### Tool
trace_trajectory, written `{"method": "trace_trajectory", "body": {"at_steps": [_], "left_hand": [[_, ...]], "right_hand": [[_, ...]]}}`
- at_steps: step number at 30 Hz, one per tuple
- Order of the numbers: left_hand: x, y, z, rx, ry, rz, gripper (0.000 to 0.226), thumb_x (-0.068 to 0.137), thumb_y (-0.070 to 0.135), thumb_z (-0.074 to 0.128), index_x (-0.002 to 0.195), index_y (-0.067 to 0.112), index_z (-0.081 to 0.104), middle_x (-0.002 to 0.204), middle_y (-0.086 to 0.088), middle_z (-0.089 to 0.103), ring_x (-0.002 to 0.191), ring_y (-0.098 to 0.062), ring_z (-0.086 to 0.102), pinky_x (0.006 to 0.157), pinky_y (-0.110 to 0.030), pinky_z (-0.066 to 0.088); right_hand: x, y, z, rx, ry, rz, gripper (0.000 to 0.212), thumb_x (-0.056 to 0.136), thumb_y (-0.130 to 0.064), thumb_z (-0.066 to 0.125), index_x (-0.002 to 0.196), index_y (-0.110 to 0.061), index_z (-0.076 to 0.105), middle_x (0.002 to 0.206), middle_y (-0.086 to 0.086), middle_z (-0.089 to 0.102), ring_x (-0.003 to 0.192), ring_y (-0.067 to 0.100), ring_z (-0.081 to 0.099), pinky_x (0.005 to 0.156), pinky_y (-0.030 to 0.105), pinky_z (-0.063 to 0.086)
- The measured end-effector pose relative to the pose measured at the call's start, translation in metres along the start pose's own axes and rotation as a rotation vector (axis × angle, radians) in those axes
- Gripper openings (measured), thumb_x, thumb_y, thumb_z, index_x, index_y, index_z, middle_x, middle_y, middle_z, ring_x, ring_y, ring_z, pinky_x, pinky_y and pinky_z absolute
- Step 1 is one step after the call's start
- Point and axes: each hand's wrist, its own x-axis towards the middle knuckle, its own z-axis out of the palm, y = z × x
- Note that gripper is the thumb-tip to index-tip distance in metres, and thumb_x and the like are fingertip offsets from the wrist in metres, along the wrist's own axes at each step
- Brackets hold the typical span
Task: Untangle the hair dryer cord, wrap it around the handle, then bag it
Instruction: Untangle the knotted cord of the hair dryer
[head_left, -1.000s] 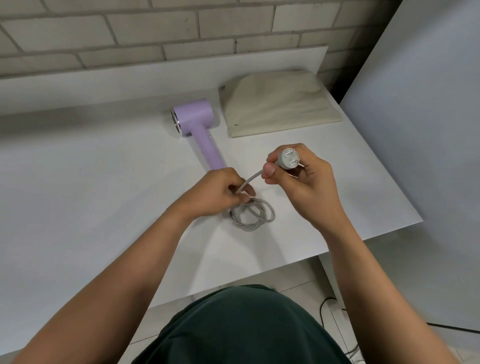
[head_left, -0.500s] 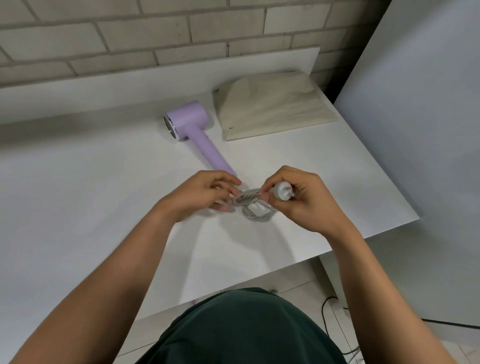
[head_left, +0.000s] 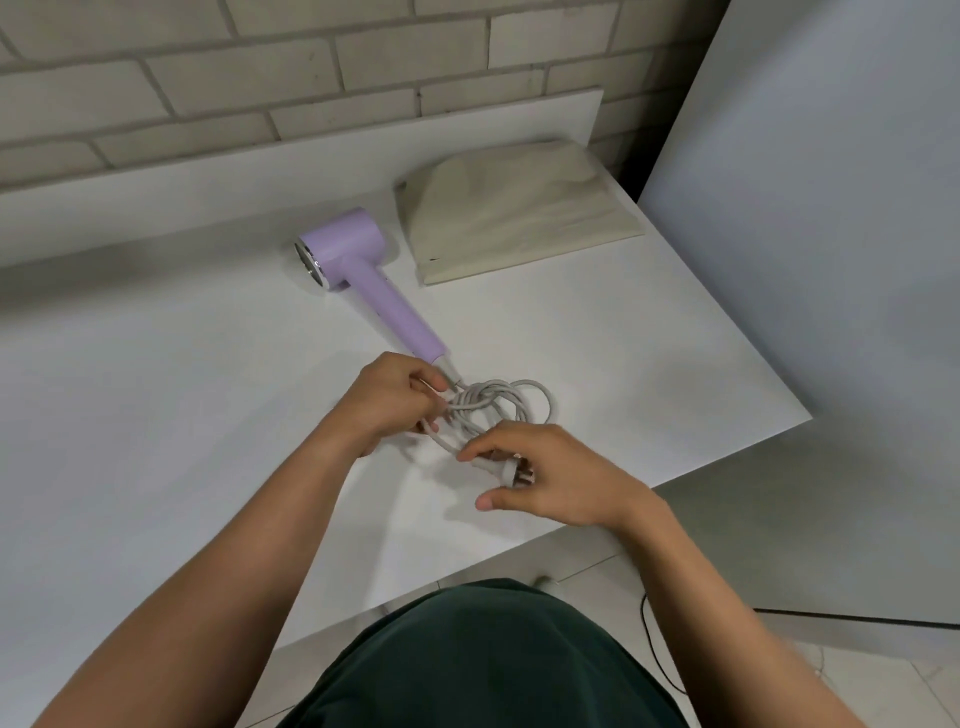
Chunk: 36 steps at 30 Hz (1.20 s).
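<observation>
Two hands at work. Left hand (head_left: 395, 400) pinches the knotted part of the cord (head_left: 540, 397) with curled fingers, just off the butt of the handle (head_left: 405, 317). Right hand (head_left: 550, 473) lies over the plug (head_left: 511, 470), thumb splayed clear; gripping or merely covering, cannot tell

Key relation: tangle sits at 3 o'clock of the left hand and 12 o'clock of the right, both about equally near. Plug end lies at 6 o'clock of the loops, so I judge the free end must be drawn out that way

Hair dryer (head_left: 345, 249) lies flat on the table (head_left: 156, 415), long axis 11 to 5 o'clock, barrel at the far end. Lilac matt plastic, cylindrical. Cord pale grey, rubbery-looking, loosely coiled. Bag (head_left: 514, 208): beige cloth, limp, flat, at 1 o'clock, well apart
</observation>
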Motion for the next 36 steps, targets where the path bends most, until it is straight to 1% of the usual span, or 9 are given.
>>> {"method": "trace_trajectory", "body": {"at_steps": [5, 10, 13, 15, 22, 25, 29, 32, 36], "left_hand": [[0.000, -0.002, -0.005, -0.068, 0.109, 0.060, 0.022, 0.089, -0.009, 0.060, 0.091, 0.007, 0.074, 0.084, -0.011, 0.070, 0.072, -0.021, 0.068, 0.059, -0.029, 0.060], [0.002, -0.003, -0.008, -0.125, 0.147, 0.142, 0.016, 0.090, -0.004, 0.065, 0.089, 0.009, 0.074, 0.077, -0.009, 0.071, 0.070, -0.014, 0.068, 0.053, -0.023, 0.054], [0.005, -0.002, -0.006, -0.194, 0.127, 0.183, 0.012, 0.091, -0.003, 0.068, 0.093, 0.007, 0.075, 0.079, -0.016, 0.070, 0.073, -0.014, 0.071, 0.059, -0.025, 0.057], [0.006, -0.002, -0.004, -0.194, 0.111, 0.195, 0.011, 0.090, -0.003, 0.071, 0.094, 0.006, 0.075, 0.080, -0.018, 0.072, 0.074, -0.014, 0.072, 0.063, -0.024, 0.059], [0.011, -0.016, 0.002, 0.089, 0.091, 0.260, 0.013, 0.082, 0.006, 0.082, 0.093, 0.012, 0.077, 0.079, -0.002, 0.076, 0.072, -0.010, 0.073, 0.075, -0.027, 0.061], [0.012, -0.012, 0.008, 0.405, 0.126, 0.434, 0.035, 0.083, 0.023, 0.083, 0.116, 0.018, 0.072, 0.106, 0.003, 0.071, 0.101, -0.014, 0.067, 0.088, -0.023, 0.049], [0.014, 0.007, 0.015, 0.556, -0.092, 0.595, 0.070, 0.091, 0.030, 0.074, 0.153, 0.024, 0.044, 0.149, 0.003, 0.050, 0.133, -0.015, 0.047, 0.106, -0.020, 0.034], [0.016, 0.013, 0.022, 0.494, -0.160, 0.636, 0.062, 0.094, 0.022, 0.069, 0.151, 0.024, 0.046, 0.132, 0.002, 0.067, 0.118, -0.015, 0.061, 0.100, -0.022, 0.043], [0.017, 0.007, 0.017, 0.421, -0.097, 0.633, 0.053, 0.090, 0.035, 0.075, 0.140, 0.029, 0.057, 0.103, 0.008, 0.073, 0.094, -0.010, 0.066, 0.085, -0.024, 0.050]], "right_hand": [[0.002, -0.002, 0.012, 0.046, -0.011, -0.008, 0.036, 0.094, -0.031, 0.075, 0.129, -0.024, 0.069, 0.122, -0.010, 0.067, 0.105, 0.003, 0.061, 0.086, 0.013, 0.049], [0.022, 0.012, -0.008, -0.007, 0.673, 0.171, 0.023, 0.095, -0.013, 0.069, 0.114, -0.024, 0.074, 0.107, -0.010, 0.067, 0.088, 0.010, 0.062, 0.074, 0.014, 0.043], [0.037, 0.022, -0.022, 0.068, 0.416, 0.431, 0.035, 0.098, -0.020, 0.065, 0.134, -0.020, 0.064, 0.116, -0.005, 0.065, 0.097, 0.014, 0.062, 0.083, 0.018, 0.045], [0.042, 0.027, -0.028, 0.174, 0.244, 0.496, 0.026, 0.098, -0.021, 0.065, 0.122, -0.018, 0.073, 0.101, 0.000, 0.071, 0.085, 0.013, 0.061, 0.080, 0.023, 0.046], [0.042, 0.026, -0.031, 0.543, 0.236, 0.629, 0.013, 0.091, -0.018, 0.076, 0.099, -0.009, 0.081, 0.077, 0.006, 0.057, 0.066, 0.017, 0.043, 0.065, 0.029, 0.038], [0.043, 0.019, -0.033, 0.466, 0.228, 0.647, 0.014, 0.091, -0.023, 0.074, 0.092, -0.011, 0.081, 0.079, 0.006, 0.054, 0.073, 0.021, 0.041, 0.067, 0.034, 0.033], [0.042, 0.004, -0.037, 0.543, 0.298, 0.585, 0.022, 0.096, -0.014, 0.060, 0.105, -0.003, 0.077, 0.081, -0.002, 0.063, 0.073, 0.014, 0.050, 0.067, 0.027, 0.036], [0.039, -0.003, -0.036, 0.465, 0.386, 0.482, 0.029, 0.096, -0.006, 0.053, 0.110, -0.016, 0.077, 0.095, -0.009, 0.075, 0.090, 0.009, 0.068, 0.078, 0.023, 0.051], [0.034, 0.003, -0.030, 0.335, 0.642, 0.354, 0.031, 0.102, -0.011, 0.051, 0.116, -0.027, 0.075, 0.092, -0.019, 0.070, 0.089, 0.010, 0.063, 0.083, 0.030, 0.050]]}}
